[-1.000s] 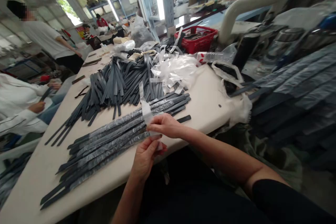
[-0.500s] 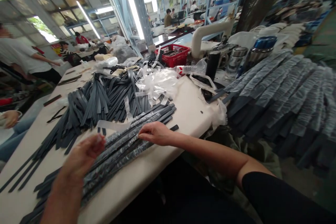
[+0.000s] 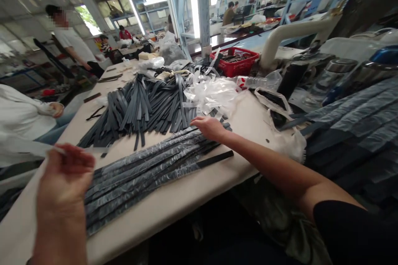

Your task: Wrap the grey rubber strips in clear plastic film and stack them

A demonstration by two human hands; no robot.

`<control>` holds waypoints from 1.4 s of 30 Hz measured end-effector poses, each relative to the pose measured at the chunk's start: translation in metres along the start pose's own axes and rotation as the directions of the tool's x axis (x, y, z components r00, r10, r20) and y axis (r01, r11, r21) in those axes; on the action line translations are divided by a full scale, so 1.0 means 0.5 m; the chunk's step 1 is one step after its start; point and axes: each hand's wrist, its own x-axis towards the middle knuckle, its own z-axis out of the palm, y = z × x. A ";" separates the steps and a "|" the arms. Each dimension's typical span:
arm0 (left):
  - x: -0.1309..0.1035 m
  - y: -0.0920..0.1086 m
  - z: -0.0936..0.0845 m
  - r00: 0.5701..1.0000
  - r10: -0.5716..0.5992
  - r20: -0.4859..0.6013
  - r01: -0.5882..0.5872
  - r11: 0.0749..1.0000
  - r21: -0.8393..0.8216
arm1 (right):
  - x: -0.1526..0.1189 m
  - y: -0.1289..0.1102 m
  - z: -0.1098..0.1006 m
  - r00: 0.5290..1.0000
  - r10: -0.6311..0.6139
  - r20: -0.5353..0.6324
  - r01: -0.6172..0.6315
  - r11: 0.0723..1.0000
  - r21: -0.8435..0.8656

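Note:
My left hand [image 3: 66, 169] is raised over the table's left side, fingers closed on a translucent plastic strip [image 3: 99, 149], blurred by motion. Below and to its right lies a row of dark grey flat straps [image 3: 139, 169] wrapped in clear film. At the far right end of that row is my right hand [image 3: 211, 127], thumb and fingers pinched together; what is between the fingertips is hidden. Just beyond it sits a heap of white translucent plastic strips [image 3: 214, 93]. A large pile of unwrapped dark grey straps [image 3: 146, 105] lies behind the wrapped row.
A red basket [image 3: 238, 64] stands at the back, with a plastic bottle [image 3: 255, 83] in front. Bottles, including a clear one [image 3: 329, 78], and more wrapped straps [image 3: 360, 107] are on the right. One person [image 3: 23, 112] sits at left; another [image 3: 73, 43] stands behind.
My left hand has moved left, away from the wrapped straps, with the translucent strip. My right hand has moved toward the far right end of the row. The view has turned left.

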 end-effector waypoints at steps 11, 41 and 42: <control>-0.153 -0.178 -0.173 0.931 -0.341 -0.127 0.316 0.931 -0.180 | 0.227 0.028 0.069 0.925 -0.275 0.264 0.360 0.857 -0.370; -0.139 -0.286 -0.323 0.777 -0.601 -0.188 0.537 0.788 -0.301 | 0.253 0.065 0.046 0.854 -0.299 0.426 0.487 0.749 -0.450; -0.137 -0.288 -0.324 0.765 -0.616 -0.191 0.549 0.777 -0.308 | 0.254 0.061 0.049 0.853 -0.309 0.420 0.487 0.761 -0.428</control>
